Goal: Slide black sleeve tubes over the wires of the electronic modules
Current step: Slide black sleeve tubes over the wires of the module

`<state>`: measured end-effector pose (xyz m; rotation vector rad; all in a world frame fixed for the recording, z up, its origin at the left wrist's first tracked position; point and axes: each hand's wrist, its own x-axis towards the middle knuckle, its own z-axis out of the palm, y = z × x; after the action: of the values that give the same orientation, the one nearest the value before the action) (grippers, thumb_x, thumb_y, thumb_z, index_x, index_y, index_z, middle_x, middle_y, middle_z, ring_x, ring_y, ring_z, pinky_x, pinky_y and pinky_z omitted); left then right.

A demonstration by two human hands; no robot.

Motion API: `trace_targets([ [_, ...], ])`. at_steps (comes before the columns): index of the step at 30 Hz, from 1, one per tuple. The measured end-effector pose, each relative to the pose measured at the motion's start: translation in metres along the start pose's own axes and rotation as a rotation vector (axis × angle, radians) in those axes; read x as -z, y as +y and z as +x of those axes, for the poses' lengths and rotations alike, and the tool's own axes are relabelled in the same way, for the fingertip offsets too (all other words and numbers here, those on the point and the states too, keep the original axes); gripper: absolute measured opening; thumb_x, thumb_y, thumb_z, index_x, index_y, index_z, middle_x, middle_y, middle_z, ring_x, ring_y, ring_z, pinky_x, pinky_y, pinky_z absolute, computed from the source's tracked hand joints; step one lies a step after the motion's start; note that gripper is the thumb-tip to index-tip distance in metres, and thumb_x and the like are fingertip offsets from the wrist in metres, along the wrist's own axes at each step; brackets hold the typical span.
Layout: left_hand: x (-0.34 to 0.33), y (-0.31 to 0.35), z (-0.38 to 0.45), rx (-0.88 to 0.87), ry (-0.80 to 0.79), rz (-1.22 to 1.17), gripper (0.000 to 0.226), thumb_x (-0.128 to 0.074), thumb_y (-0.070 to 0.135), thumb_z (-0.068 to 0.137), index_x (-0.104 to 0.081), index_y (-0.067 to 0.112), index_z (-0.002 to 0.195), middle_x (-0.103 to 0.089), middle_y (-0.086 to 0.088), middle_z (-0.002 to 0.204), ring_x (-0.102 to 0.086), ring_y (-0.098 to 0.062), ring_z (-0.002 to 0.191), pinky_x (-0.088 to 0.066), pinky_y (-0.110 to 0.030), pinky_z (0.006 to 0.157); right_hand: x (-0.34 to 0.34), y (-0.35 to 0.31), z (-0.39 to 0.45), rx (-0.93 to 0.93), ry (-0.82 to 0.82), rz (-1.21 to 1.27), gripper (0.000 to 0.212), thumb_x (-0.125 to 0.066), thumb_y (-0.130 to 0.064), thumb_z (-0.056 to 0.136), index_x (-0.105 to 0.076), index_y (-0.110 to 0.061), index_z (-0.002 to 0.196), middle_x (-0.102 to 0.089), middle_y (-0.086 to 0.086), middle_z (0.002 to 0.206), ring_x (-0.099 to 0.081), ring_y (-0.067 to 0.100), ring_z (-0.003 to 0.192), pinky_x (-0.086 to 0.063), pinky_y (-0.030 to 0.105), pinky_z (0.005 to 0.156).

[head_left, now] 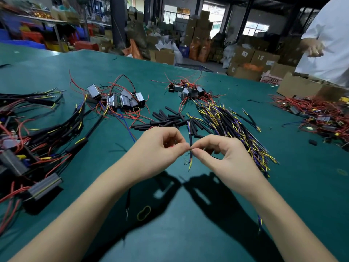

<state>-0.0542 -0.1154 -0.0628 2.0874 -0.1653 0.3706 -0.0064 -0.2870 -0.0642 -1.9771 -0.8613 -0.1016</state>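
My left hand (160,146) and my right hand (217,152) meet above the green table, both pinching one thin wire bundle (190,157). A black sleeve tube (190,139) sits on the bundle just above my fingertips, and yellow and blue wire ends hang below them. A loose heap of black sleeve tubes (166,118) lies just beyond my hands. Silver electronic modules (120,100) with red wires lie further back on the left. What my left palm hides cannot be seen.
Sleeved modules with wires (43,140) pile up at the left. A fan of black, yellow and blue wires (236,129) spreads to the right. More modules (188,89) lie at the back. A person in white (324,46) stands by a cardboard box (302,87).
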Motion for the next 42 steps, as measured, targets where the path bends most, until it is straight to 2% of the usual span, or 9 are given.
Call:
trace_targets([
  [5, -0.002, 0.000, -0.001, 0.008, -0.010, 0.047, 0.018, -0.066, 0.022, 0.085, -0.065, 0.014, 0.068, -0.041, 0.011, 0.045, -0.033, -0.003, 0.045, -0.026, -0.014, 0.047, 0.000, -0.002, -0.001, 0.106, 0.012, -0.141, 0.011, -0.071, -0.008, 0.081, -0.071, -0.018, 0.076, -0.064, -0.012, 0.069, -0.053, 0.006, 0.064, -0.041, 0.012, 0.064],
  [9, -0.001, 0.000, 0.001, 0.140, -0.031, -0.023, 0.022, -0.066, 0.024, 0.085, -0.065, 0.015, 0.065, -0.037, 0.011, 0.043, -0.029, -0.004, 0.042, -0.023, -0.017, 0.044, -0.002, -0.004, -0.004, 0.238, 0.047, -0.390, 0.006, -0.063, -0.020, 0.083, -0.069, -0.020, 0.081, -0.062, -0.014, 0.075, -0.054, 0.005, 0.065, -0.034, 0.027, 0.074],
  [14, 0.007, -0.002, 0.005, 0.459, -0.155, -0.421, 0.019, -0.064, 0.020, 0.081, -0.052, 0.009, 0.071, -0.028, 0.006, 0.046, -0.022, -0.015, 0.047, -0.015, -0.026, 0.049, -0.015, -0.008, -0.002, 0.483, 0.231, -0.768, 0.011, -0.058, -0.013, 0.087, -0.065, -0.011, 0.079, -0.061, -0.002, 0.074, -0.050, 0.022, 0.061, -0.038, 0.036, 0.067],
  [16, 0.006, -0.004, 0.004, 0.333, -0.109, -0.337, 0.018, -0.065, 0.020, 0.086, -0.058, 0.011, 0.071, -0.036, 0.010, 0.046, -0.030, -0.010, 0.045, -0.022, -0.020, 0.045, -0.017, -0.007, -0.003, 0.404, 0.235, -0.710, 0.008, -0.060, -0.014, 0.087, -0.065, -0.012, 0.079, -0.061, -0.004, 0.074, -0.051, 0.018, 0.063, -0.038, 0.035, 0.068],
  [21, 0.002, -0.003, 0.000, -0.334, 0.030, 0.307, 0.007, -0.068, 0.011, 0.084, -0.063, 0.015, 0.087, -0.044, 0.013, 0.057, -0.040, 0.000, 0.053, -0.029, -0.010, 0.055, -0.007, 0.000, -0.002, 0.039, 0.116, -0.133, 0.013, -0.067, -0.011, 0.085, -0.067, -0.019, 0.075, -0.063, -0.013, 0.066, -0.053, -0.001, 0.061, -0.039, 0.012, 0.063],
  [28, 0.006, -0.006, 0.002, -0.432, -0.034, 0.475, 0.006, -0.062, 0.015, 0.089, -0.066, 0.011, 0.088, -0.057, 0.002, 0.076, -0.045, -0.012, 0.065, -0.043, -0.030, 0.062, -0.007, 0.000, -0.002, 0.071, 0.077, -0.162, 0.014, -0.066, -0.011, 0.086, -0.067, -0.020, 0.076, -0.062, -0.012, 0.067, -0.053, 0.005, 0.063, -0.044, 0.021, 0.065],
  [35, 0.002, -0.001, 0.001, -0.088, -0.063, 0.076, 0.014, -0.062, 0.014, 0.090, -0.063, 0.017, 0.076, -0.054, 0.011, 0.059, -0.045, 0.001, 0.053, -0.036, -0.012, 0.055, -0.013, 0.000, -0.001, 0.475, 0.228, -0.802, 0.015, -0.056, -0.014, 0.093, -0.065, -0.011, 0.081, -0.062, 0.000, 0.078, -0.052, 0.022, 0.064, -0.039, 0.039, 0.065],
  [39, 0.003, 0.000, 0.002, 0.053, -0.035, -0.084, 0.016, -0.062, 0.015, 0.090, -0.064, 0.019, 0.074, -0.054, 0.011, 0.054, -0.046, 0.000, 0.049, -0.039, -0.011, 0.052, -0.007, 0.000, -0.001, 0.298, 0.143, -0.411, 0.005, -0.062, -0.021, 0.088, -0.066, -0.019, 0.089, -0.061, -0.014, 0.082, -0.052, 0.005, 0.070, -0.043, 0.040, 0.075],
  [42, 0.001, 0.001, 0.001, 0.112, 0.003, -0.134, 0.016, -0.062, 0.017, 0.090, -0.064, 0.018, 0.074, -0.053, 0.010, 0.053, -0.045, -0.004, 0.048, -0.037, -0.012, 0.050, -0.004, 0.003, -0.003, 0.309, 0.090, -0.383, 0.013, -0.066, -0.015, 0.085, -0.067, -0.016, 0.099, -0.057, -0.013, 0.085, -0.049, 0.001, 0.069, -0.047, 0.040, 0.072],
])
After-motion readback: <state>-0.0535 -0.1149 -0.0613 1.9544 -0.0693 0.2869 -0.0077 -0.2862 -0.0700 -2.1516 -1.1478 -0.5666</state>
